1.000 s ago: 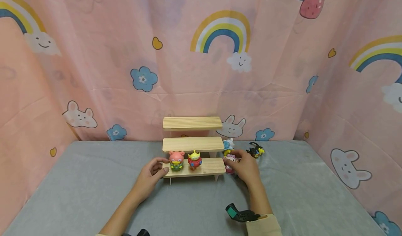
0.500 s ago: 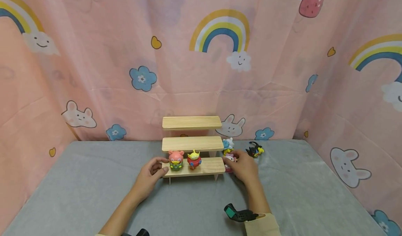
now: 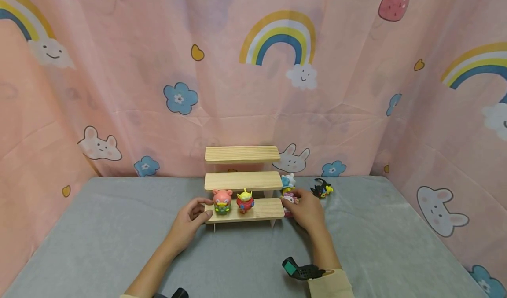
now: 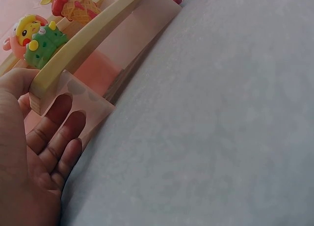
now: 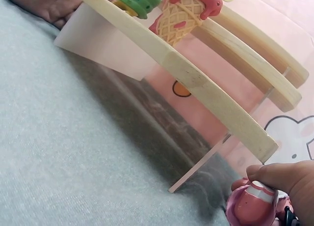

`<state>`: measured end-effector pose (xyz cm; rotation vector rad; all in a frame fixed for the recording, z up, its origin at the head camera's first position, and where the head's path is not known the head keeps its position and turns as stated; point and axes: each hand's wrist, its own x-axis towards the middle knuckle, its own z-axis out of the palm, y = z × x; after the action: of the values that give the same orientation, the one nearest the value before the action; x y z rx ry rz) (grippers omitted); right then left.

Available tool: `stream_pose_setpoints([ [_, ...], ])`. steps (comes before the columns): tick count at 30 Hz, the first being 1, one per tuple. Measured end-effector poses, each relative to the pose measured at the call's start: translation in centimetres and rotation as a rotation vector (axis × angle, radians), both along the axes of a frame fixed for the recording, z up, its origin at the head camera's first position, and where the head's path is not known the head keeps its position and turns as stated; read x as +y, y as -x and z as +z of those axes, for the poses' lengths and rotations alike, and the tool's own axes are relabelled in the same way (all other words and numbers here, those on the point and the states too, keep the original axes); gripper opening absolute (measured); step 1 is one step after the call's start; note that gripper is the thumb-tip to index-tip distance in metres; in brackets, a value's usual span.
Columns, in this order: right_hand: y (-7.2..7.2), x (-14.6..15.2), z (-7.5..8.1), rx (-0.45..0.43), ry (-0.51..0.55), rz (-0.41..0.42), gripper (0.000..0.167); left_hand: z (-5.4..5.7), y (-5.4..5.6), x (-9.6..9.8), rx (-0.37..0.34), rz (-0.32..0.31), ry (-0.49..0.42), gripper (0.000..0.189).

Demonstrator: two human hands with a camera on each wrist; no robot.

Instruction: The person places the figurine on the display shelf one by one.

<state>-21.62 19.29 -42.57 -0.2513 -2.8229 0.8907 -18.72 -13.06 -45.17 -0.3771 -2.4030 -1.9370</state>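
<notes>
While the left hand [image 3: 186,226] pinches the left end of the three-tier pale wooden display stand [image 3: 242,181], the right hand [image 3: 310,210] pinches a small glossy pink-and-white figurine [image 5: 251,207] just beside the right end of the bottom board [image 3: 266,209]. It looks light, stiff and probably slick; its rounded sides should suit a gentle fingertip hold.

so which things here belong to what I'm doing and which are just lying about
In the job:
shelf, gripped by left hand
pink figure, pinched by right hand
bear figure and red figure, on shelf

Apparently just lying about:
blue figure
black figure
</notes>
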Motion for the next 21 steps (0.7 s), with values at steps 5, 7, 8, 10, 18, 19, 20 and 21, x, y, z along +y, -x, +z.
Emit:
stream_pose_setpoints([
  [5,0.03,0.04,-0.08,0.006,-0.001,0.005,0.045,-0.07,0.03,0.03,0.003,0.003,0.01,0.025],
  [7,0.08,0.05,-0.17,0.013,-0.001,0.008,0.044,-0.1,0.06,0.02,0.002,0.004,0.009,0.026],
  [8,0.09,0.04,-0.19,0.016,-0.002,0.009,0.044,-0.13,0.08,0.0,0.003,0.003,0.009,0.026],
  [10,0.09,-0.01,-0.19,0.019,0.002,0.01,0.043,-0.18,0.12,-0.02,-0.001,0.004,0.011,0.025],
  [18,-0.04,-0.14,-0.02,0.017,0.007,0.019,0.043,-0.31,0.19,-0.08,0.002,0.002,0.016,0.025],
  [19,-0.06,-0.16,0.02,0.017,0.008,0.02,0.043,-0.32,0.21,-0.09,0.005,0.003,0.016,0.025],
  [20,-0.06,-0.17,0.04,0.019,0.008,0.019,0.043,-0.32,0.21,-0.1,0.007,0.003,0.017,0.025],
  [21,-0.06,-0.19,0.08,0.019,0.01,0.021,0.042,-0.31,0.21,-0.12,0.007,0.003,0.019,0.026],
])
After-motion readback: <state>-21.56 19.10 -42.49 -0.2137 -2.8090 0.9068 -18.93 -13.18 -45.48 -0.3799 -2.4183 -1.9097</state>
